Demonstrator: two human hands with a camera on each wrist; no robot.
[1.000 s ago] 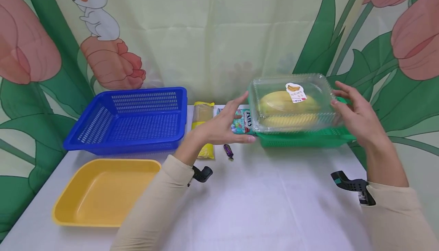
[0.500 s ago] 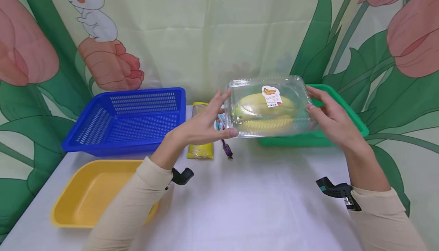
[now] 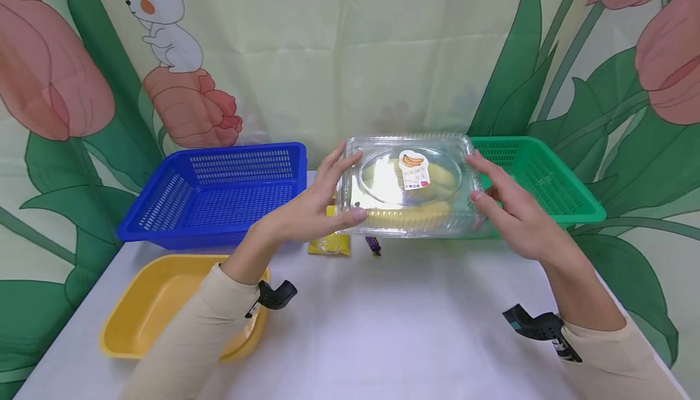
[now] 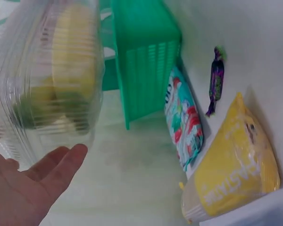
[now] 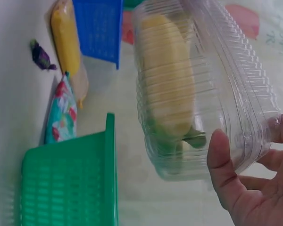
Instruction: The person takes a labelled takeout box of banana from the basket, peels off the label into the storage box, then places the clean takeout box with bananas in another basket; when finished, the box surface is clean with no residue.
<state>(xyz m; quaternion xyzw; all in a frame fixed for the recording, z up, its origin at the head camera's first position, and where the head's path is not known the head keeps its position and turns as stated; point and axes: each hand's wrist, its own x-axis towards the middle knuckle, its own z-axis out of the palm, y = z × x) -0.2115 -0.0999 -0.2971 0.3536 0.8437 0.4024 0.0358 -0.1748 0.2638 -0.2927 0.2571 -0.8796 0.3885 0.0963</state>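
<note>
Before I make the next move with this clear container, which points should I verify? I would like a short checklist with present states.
1. Left hand grips one end of the clear container: ok.
2. Right hand grips the other end: ok.
3. Container apart from the green basket: ok, a gap shows in the right wrist view.
4. Lid fully fastened: cannot tell.
5. Container off the yellow bag and purple sweet: ok, both lie below it.
6. Yellow tub wholly visible in the head view: not ok, the left sleeve covers part.
</note>
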